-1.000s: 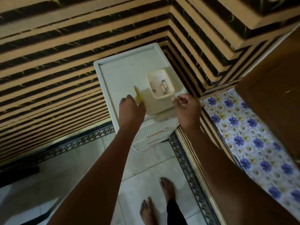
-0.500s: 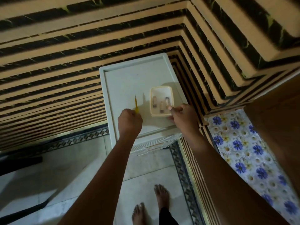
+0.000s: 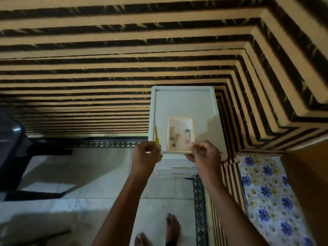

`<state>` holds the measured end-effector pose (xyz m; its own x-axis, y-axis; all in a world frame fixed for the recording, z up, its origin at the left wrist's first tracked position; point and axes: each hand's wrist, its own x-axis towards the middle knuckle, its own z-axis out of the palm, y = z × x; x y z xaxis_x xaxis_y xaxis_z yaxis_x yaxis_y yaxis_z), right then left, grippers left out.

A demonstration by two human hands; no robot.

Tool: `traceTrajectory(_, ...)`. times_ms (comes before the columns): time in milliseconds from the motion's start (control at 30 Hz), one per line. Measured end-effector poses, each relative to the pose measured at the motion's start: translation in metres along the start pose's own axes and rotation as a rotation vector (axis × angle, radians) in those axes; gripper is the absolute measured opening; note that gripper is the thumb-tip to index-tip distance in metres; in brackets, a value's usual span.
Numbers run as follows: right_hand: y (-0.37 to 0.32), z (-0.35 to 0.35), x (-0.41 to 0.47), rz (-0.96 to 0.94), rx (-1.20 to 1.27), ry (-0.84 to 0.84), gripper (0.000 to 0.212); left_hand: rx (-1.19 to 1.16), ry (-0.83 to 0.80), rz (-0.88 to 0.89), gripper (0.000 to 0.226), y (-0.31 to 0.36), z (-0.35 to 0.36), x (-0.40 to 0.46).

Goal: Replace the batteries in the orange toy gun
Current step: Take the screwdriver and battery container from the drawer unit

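Batteries (image 3: 187, 136) first: three small cells, loose in the little cream tray (image 3: 190, 121), two toward its left side and one on the right. My right hand (image 3: 204, 154) has thumb and fingers pinched on the tray's near right corner, at the near edge of the white drawer unit (image 3: 184, 102) it sits on. My left hand (image 3: 144, 154) is curled around the handle of a yellow screwdriver (image 3: 156, 134), its shaft pointing away from me just left of the tray, over the unit's left edge.

No orange toy gun anywhere in view, so no idea yet where it is.

Handling-wise, I'd guess the tray is light, thin plastic, a bit flexy, and smooth inside. Held by one corner it'll want to dip, and those round cells will roll or slide the second it tilts. Better to keep it level, maybe get fingers under the base, or just pick the cells out by their middles. They're hard and smooth, so pinch firmly.
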<state>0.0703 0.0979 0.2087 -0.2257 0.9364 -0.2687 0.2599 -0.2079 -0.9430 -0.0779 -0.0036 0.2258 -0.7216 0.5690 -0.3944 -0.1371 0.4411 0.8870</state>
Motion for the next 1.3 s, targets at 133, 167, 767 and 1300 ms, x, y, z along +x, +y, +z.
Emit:
traceTrajectory(133,-0.021,0.023,-0.044,-0.051,-0.016,-0.071,0.025,-0.052,0.089,0.001,0.013,0.0,-0.051,-0.043)
traceTrajectory(167,-0.025,0.029,-0.055,-0.07,-0.02,-0.093,0.025,-0.069,0.107,0.0,0.014,0.0,-0.064,-0.053)
traceTrajectory(767,-0.014,0.168,-0.375,-0.146,-0.029,-0.609,0.008,-0.144,0.548,-0.017,0.008,-0.144,-0.348,-0.289)
traceTrajectory(1300,0.049,0.36,-0.645,-0.293,-0.209,-0.778,0.02,-0.232,0.76,-0.084,0.01,-0.293,-0.616,-0.419)
